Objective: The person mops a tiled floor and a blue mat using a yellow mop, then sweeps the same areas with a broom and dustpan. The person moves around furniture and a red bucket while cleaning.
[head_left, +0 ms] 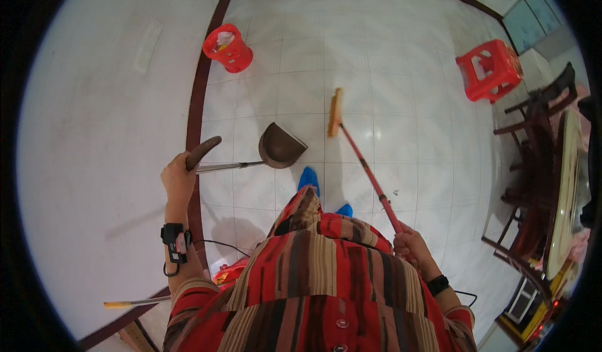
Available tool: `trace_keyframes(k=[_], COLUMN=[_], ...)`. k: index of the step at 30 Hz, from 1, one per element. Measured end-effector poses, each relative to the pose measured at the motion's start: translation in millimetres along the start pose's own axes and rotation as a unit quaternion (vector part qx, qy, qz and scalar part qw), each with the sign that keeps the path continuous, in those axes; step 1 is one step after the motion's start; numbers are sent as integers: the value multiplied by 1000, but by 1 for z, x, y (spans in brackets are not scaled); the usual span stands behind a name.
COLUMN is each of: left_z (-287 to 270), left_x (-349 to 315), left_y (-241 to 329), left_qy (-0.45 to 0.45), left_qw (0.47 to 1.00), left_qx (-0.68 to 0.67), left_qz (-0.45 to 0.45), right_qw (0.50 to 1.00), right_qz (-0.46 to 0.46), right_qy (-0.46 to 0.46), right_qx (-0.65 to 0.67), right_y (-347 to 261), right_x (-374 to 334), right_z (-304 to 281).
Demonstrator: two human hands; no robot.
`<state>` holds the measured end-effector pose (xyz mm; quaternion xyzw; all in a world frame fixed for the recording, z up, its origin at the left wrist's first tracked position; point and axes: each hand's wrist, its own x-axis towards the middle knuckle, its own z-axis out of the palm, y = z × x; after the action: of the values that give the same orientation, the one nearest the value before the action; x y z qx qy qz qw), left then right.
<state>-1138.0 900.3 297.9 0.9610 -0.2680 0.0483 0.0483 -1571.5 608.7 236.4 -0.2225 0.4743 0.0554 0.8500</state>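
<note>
My left hand (178, 178) is closed round the curved brown handle of a long-handled dustpan (282, 148). Its brown pan is at floor level, ahead of my feet, with the pale front lip turned to the right. Wrapped round the red pole of a broom (370, 175) is my right hand (411, 244), low on the right. The broom's head, with tan bristles, is out in front of me to the right of the dustpan, and a gap separates the two. Small dark bits of debris (394, 193) lie on the tiles beside the broom pole.
A red waste bin (231, 52) with litter inside stands by the left wall. At the far right is a red plastic stool (489, 71). Dark wooden chairs (530, 110) and a table (562, 195) line the right side. Another pole (135, 303) lies behind me at left.
</note>
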Motion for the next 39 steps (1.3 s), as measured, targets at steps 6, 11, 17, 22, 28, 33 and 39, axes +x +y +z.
trace_keyframes(k=[6, 11, 17, 22, 28, 33, 39], left_z=[10, 13, 19, 41, 60, 66, 81], left_x=[97, 194, 293, 375, 471, 542, 626], left_y=[15, 59, 104, 151, 190, 210, 218], left_qy=[-3, -18, -26, -25, 2, 9, 24], left_qw=[999, 998, 997, 997, 999, 994, 988], left_qx=[-29, -62, -74, -74, -13, -14, -34], left_qz=[-41, -25, 5, -21, -47, -107, -149], right_qw=[995, 985, 970, 969, 963, 967, 973], right_qz=[-53, -106, -124, -136, -89, -125, -153], right_qy=[64, 124, 180, 143, 116, 61, 96], right_qx=[50, 58, 106, 147, 227, 215, 141], right_y=[-98, -190, -268, -351, -491, -608, -691], right_x=[44, 65, 100, 156, 244, 308, 379], right_z=[23, 50, 40, 4, 8, 36, 83])
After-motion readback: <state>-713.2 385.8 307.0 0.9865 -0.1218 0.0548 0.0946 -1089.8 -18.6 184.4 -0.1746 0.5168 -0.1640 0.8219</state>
